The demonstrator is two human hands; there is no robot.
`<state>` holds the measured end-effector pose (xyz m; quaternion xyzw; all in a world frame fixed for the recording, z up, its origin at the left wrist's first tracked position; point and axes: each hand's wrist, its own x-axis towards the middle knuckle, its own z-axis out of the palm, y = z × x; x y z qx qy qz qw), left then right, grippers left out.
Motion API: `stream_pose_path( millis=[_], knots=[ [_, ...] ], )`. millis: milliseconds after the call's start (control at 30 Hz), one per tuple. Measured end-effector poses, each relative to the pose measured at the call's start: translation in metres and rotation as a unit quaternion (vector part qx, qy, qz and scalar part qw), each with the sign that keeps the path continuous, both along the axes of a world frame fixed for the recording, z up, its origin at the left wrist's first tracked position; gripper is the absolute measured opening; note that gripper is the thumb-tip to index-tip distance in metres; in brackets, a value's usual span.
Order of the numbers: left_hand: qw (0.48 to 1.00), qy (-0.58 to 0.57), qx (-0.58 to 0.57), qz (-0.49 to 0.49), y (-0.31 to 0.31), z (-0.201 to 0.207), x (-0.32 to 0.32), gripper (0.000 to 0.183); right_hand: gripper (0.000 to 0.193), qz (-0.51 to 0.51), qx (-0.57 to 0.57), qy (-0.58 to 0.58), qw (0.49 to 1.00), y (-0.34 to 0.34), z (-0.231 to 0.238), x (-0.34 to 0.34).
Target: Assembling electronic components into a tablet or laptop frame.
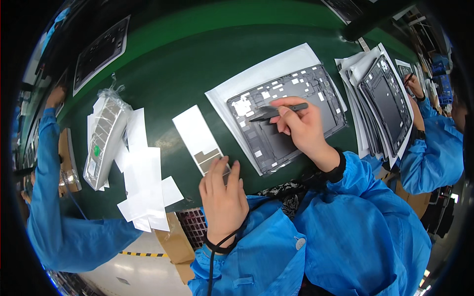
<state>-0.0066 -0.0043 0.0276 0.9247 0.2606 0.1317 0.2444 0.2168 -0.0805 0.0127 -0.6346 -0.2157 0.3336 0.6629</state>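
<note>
My right hand (301, 128) is closed around black tweezers (270, 116), their tip pointing left over a dark grey, tablet-sized housing panel (286, 138). Many small white patches dot that panel, which lies on a white sheet (224, 98) on the green tabletop. To the left is a narrow white backing strip (192, 130) with grey-brown adhesive pieces (207, 157) at its near end. The fingers of my left hand (224, 197) are stretched out over this near end, partly covering it. A black wrist strap circles my left wrist.
Right of the panel stands a stack of similar panels (387, 103) between white sheets. A plastic-wrapped bundle (106, 140) and loose white strips (143, 182) lie at the left. Blue-sleeved people work on both sides: a sleeve (47, 197) at left, a hand (414, 86) at right.
</note>
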Motion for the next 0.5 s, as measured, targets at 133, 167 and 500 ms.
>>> stream_pose_path(
  millis=[133,167,500],
  knots=[
    [0.997,0.069,0.008,-0.017,0.009,0.026,0.018,0.038,0.015,0.037,0.036,0.022,0.998,0.005,-0.01,0.008],
    [0.996,0.08,0.01,-0.026,0.011,0.029,0.021,0.036,0.015,0.033,0.037,0.023,0.999,0.005,-0.01,0.007],
    [0.998,0.035,0.051,0.024,0.001,0.013,0.068,0.033,0.013,0.056,0.015,0.014,0.998,0.005,-0.011,0.007]
  ],
)
